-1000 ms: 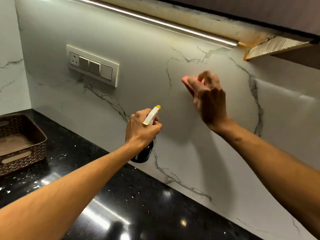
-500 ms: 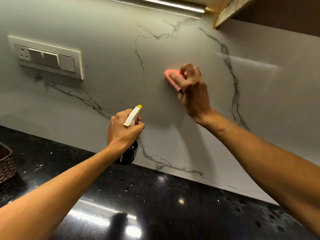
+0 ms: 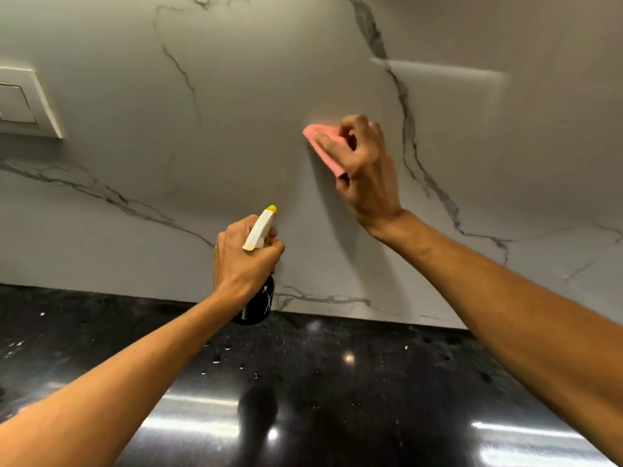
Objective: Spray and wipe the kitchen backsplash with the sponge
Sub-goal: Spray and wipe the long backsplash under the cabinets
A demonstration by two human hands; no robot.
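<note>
Foremost, backsplash (image 3: 236, 129): pale marble-look panel with grey veins, filling the upper view and meeting the worktop (image 3: 337, 382) along a straight joint. Sponge (image 3: 320, 136): pink, flat, pressed against the backsplash right of centre, upper corner pointing left, lower part covered by fingers. Right hand (image 3: 364, 170): grip closed on the sponge, fingers curled over its outer face, back of the hand toward the camera, forearm running in from the lower right. Spray bottle (image 3: 261, 305): black body, white trigger head with a yellow nozzle tip aimed at the backsplash, held just above the worktop joint, below and left of the sponge. Left hand (image 3: 242, 261): grip wrapped tight round the bottle neck; whether a finger sits on the trigger is hidden, possibly so. Worktop: glossy black stone with pale flecks and bright light reflections. Droplets (image 3: 215, 358): a small scatter on the worktop under the left forearm. Switch plate (image 3: 23, 102): white, on the backsplash at the far left edge, partly cut off.
</note>
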